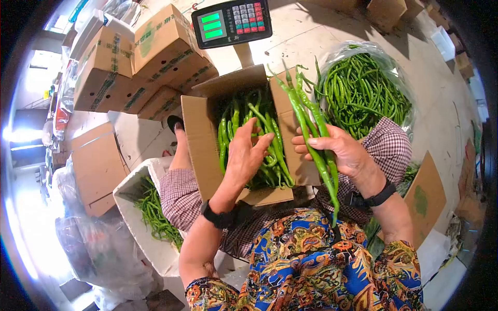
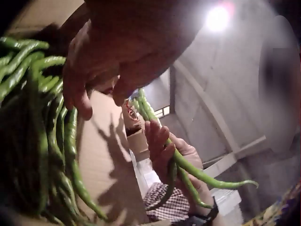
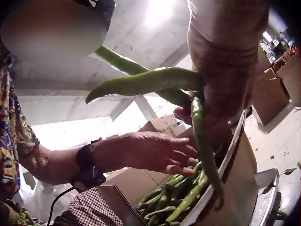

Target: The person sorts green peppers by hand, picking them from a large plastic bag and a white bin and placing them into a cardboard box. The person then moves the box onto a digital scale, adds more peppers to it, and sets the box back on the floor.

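My right hand (image 1: 340, 150) grips a few long green chili peppers (image 1: 322, 160) over the right flap of a cardboard box (image 1: 195, 140). In the right wrist view the held peppers (image 3: 146, 82) stick out on both sides of the palm. More green peppers (image 1: 277, 142) lie lengthwise inside the box. Over these peppers hovers my left hand (image 1: 246, 153), fingers loosely bent and spread, with nothing in them. From the left wrist view, the left fingers (image 2: 77, 92) hang beside the peppers in the box (image 2: 70, 141), near the box wall.
A plastic-lined heap of green peppers (image 1: 358, 88) sits at the right. Behind the box stands a scale display (image 1: 232, 23). Stacked cartons (image 1: 155, 52) rise at the back left, and a white foam box (image 1: 137, 205) with peppers is beside the left leg.
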Tool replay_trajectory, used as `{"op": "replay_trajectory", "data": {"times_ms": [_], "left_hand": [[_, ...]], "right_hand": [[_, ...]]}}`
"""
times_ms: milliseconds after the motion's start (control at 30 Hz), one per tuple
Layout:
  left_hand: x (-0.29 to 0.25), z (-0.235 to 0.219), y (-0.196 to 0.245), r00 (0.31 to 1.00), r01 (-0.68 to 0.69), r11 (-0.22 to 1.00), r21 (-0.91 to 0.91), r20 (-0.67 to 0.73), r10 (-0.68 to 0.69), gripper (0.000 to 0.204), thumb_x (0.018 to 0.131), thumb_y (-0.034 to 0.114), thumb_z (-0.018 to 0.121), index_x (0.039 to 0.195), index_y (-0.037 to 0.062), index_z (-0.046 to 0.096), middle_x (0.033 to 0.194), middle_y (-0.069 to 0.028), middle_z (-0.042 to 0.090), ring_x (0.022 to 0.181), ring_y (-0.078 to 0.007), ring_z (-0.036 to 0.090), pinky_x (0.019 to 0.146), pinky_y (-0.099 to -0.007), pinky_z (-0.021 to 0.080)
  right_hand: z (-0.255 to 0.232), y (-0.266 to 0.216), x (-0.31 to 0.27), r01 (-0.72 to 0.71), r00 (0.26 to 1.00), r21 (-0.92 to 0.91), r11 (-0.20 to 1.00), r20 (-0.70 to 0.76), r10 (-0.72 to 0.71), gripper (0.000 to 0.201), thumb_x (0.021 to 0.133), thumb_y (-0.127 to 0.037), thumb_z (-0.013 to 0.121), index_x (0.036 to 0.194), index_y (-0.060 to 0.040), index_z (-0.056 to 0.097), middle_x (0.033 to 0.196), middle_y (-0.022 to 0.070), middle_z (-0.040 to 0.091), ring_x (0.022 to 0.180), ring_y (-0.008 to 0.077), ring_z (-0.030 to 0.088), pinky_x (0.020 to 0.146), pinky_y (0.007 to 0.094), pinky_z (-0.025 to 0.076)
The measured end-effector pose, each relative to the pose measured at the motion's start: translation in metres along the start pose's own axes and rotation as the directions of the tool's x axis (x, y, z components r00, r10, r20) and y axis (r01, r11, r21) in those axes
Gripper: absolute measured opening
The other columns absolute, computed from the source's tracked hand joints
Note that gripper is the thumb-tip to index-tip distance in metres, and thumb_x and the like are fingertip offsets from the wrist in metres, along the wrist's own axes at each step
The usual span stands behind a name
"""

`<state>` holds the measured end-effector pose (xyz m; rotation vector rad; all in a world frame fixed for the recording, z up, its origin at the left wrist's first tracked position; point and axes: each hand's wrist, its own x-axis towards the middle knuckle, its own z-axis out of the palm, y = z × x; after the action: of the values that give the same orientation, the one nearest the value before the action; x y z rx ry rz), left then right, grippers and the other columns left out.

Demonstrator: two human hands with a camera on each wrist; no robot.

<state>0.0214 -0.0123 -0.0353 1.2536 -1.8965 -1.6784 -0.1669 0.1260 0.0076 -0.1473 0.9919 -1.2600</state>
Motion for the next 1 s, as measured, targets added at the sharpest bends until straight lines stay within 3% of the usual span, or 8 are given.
{"op": "replay_trajectory", "data": {"times_ms": [133,167,200,400,633,733,867,1000], "left_hand": [[-0.017,0.001,0.05,0.98,0.011,0.999,-0.04,0.2,-0.003,0.045,0.087,0.023,0.067,0.12,-0.0055,0.056,0.095,-0.0161,0.066,0.086,-0.018,0.064,0.061,-0.0248,0.051],[-0.017,0.011,0.041,0.973,0.004,0.972,-0.236,0.227,0.051,0.035,0.088,0.022,0.065,0.11,-0.0052,0.061,0.09,-0.0118,0.066,0.082,-0.0155,0.063,0.064,-0.0253,0.05],[-0.02,0.011,0.046,0.94,0.22,0.914,-0.342,0.324,-0.104,0.028,0.089,0.021,0.064,0.103,-0.0034,0.062,0.085,-0.0064,0.065,0.077,-0.0117,0.06,0.066,-0.0253,0.049],[-0.017,-0.019,0.024,0.967,0.254,0.825,-0.505,0.111,-0.23,0.029,0.094,0.022,0.061,0.111,-0.0007,0.062,0.093,-0.0025,0.063,0.078,-0.0079,0.058,0.069,-0.0236,0.051],[0.003,-0.054,0.012,0.927,0.367,0.823,-0.433,0.242,-0.286,0.034,0.094,0.022,0.061,0.118,-0.0016,0.059,0.083,0.0017,0.057,0.073,-0.006,0.054,0.068,-0.0224,0.05],[0.025,-0.053,0.006,0.958,0.264,0.917,-0.3,0.193,-0.213,0.022,0.093,0.02,0.061,0.1,-0.0006,0.063,0.077,0.0014,0.056,0.067,-0.0061,0.054,0.064,-0.0229,0.05],[0.026,-0.049,-0.01,0.913,0.377,0.912,-0.163,0.229,-0.337,0.017,0.091,0.014,0.061,0.082,-0.0002,0.06,0.076,-0.0025,0.058,0.063,-0.0104,0.058,0.058,-0.0227,0.052],[0.031,-0.056,-0.012,0.95,0.305,0.868,-0.392,0.063,-0.306,0.014,0.091,0.012,0.061,0.082,0.0005,0.059,0.076,-0.002,0.057,0.062,-0.0101,0.057,0.06,-0.0225,0.053]], "right_hand": [[0.009,0.013,0.009,-0.011,0.999,-0.04,0.999,0.048,0.012,0.04,0.09,-0.008,0.06,0.127,0.001,0.048,0.114,0.0148,0.062,0.099,0.0213,0.064,0.085,0.0318,0.054],[0.013,0.017,0.01,-0.008,0.998,-0.084,0.996,0.067,0.014,0.038,0.09,-0.008,0.061,0.125,0.0008,0.05,0.114,0.0131,0.062,0.098,0.0195,0.064,0.085,0.0313,0.053],[0.018,0.022,0.012,-0.004,0.996,-0.127,0.992,0.085,0.015,0.036,0.09,-0.009,0.061,0.124,0.0005,0.053,0.113,0.0115,0.062,0.096,0.0177,0.064,0.085,0.0307,0.053],[0.017,0.023,0.011,0.029,0.997,-0.243,0.97,-0.067,-0.047,0.036,0.09,-0.012,0.062,0.123,0.0012,0.053,0.108,0.0117,0.066,0.088,0.016,0.065,0.078,0.0251,0.052],[0.021,0.002,0.003,-0.044,0.997,-0.146,0.988,-0.074,0.033,0.037,0.092,-0.013,0.061,0.124,0.0013,0.05,0.103,0.0145,0.066,0.081,0.0132,0.065,0.069,0.0249,0.053],[0.025,0.004,0.007,0.013,0.999,-0.172,0.985,-0.036,-0.02,0.038,0.092,-0.014,0.06,0.125,0.0017,0.05,0.102,0.0134,0.066,0.08,0.0129,0.064,0.069,0.0249,0.053],[0.03,0.014,0.009,-0.039,0.999,-0.17,0.985,-0.034,0.033,0.039,0.093,-0.014,0.06,0.126,0.0024,0.049,0.103,0.0137,0.066,0.082,0.0137,0.064,0.07,0.0251,0.053],[0.029,0.019,0.01,-0.088,0.996,-0.18,0.98,-0.038,0.083,0.042,0.094,-0.014,0.058,0.13,0.0027,0.047,0.106,0.0154,0.065,0.088,0.016,0.065,0.073,0.0255,0.053]]}}
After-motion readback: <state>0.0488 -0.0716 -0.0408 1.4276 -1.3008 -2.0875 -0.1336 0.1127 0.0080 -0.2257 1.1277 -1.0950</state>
